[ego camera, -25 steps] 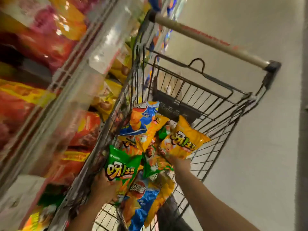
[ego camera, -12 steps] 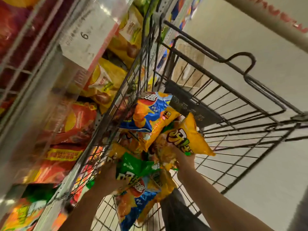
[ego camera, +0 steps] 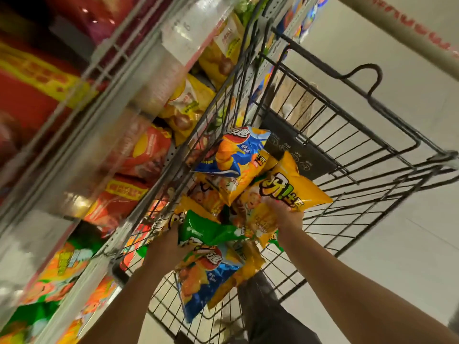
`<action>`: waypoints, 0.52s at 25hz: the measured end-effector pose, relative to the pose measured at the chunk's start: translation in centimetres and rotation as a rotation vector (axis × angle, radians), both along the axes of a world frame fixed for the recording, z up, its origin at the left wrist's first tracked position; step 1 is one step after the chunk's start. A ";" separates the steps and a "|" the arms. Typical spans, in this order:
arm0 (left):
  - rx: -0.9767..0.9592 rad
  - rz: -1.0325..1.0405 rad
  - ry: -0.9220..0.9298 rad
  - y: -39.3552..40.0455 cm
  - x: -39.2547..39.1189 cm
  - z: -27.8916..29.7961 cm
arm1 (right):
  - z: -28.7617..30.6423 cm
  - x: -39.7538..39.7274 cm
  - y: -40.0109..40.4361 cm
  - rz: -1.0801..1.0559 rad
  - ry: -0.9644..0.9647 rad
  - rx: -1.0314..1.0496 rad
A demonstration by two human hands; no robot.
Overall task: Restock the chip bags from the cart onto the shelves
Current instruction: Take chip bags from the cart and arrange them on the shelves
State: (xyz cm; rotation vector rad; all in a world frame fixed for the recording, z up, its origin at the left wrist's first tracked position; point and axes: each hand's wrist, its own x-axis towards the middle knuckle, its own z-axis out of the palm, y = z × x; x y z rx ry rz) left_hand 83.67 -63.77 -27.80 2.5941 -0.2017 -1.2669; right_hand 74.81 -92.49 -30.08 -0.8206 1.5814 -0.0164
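Item 1: shelves [ego camera: 139,78], stocked, blurred, just left of your cart [ego camera: 347,150]. Item 2: left hand [ego camera: 171,240], fingers clamped on green bag [ego camera: 206,228], nearer the shelves; fingertips hidden beneath it. Item 3: right hand [ego camera: 285,214], gripping yellow bag [ego camera: 288,192], long axis slanting up-right. Remaining bags lie heaped between; count unclear.

The light is even, indoor and moderately bright, with no sharp shadows on the pale floor [ego camera: 409,256]. White glare streaks the clear shelf edge strip [ego camera: 139,78] and glints off the glossy yellow chip bag [ego camera: 290,184]. The shelves [ego camera: 49,95] at the left edge are heavily smeared by motion blur, their packets reduced to red and yellow smudges. Wide-angle distortion bends the cart [ego camera: 347,135] wires and its handle [ego camera: 407,38] at the upper right corner. The bags at centre are sharpest.
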 end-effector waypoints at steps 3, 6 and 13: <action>-0.116 0.094 -0.169 1.3 -0.9 3.6 | 3.1 -1.7 1.8 0.054 -0.136 -0.105; -0.230 0.198 -0.361 2.9 -2.3 7.2 | 7.4 -4.3 3.7 0.147 -0.273 -0.262; -0.637 0.398 -0.652 7.2 -10.2 18.1 | 20.3 -13.8 8.8 0.479 -0.572 -0.723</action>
